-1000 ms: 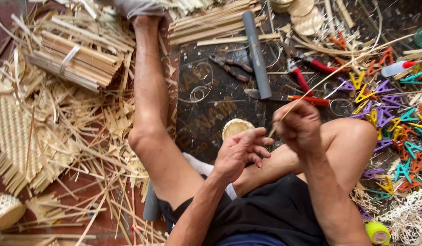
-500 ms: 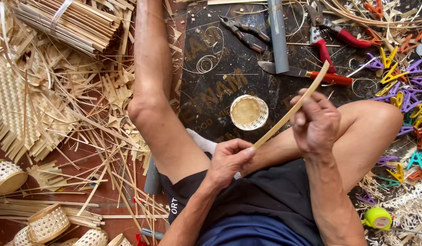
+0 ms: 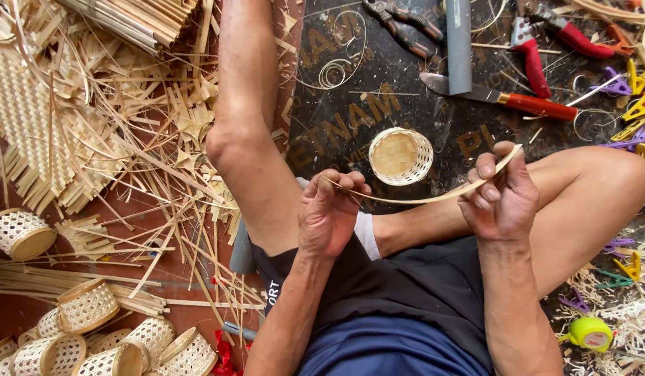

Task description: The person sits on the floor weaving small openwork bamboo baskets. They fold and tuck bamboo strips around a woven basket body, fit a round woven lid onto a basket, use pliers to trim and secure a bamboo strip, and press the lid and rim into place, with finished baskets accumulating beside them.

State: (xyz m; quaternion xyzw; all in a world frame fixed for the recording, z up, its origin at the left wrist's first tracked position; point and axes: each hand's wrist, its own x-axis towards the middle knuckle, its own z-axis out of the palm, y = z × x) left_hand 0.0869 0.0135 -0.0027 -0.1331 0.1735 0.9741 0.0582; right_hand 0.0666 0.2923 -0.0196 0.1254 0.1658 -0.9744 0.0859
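One bamboo strip point(image 3: 420, 198), two hands

— What is held between the hands?
— A thin, pale bamboo strip point(image 3: 420, 198), bent in a shallow downward bow.
— How is it gripped?
— One end is pinched at the left hand point(image 3: 331, 216); the other end is pinched higher by the right hand point(image 3: 500, 198), its tip protruding just past the fingers.

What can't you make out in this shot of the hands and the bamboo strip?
Head view:
- Strip: its left end is hidden inside the left hand.
- Right hand: palm faces away, so the grip underneath is unseen.
- Pliers: jaws cut off by the top edge.
- Baskets: lowest ones cut off by the bottom edge.
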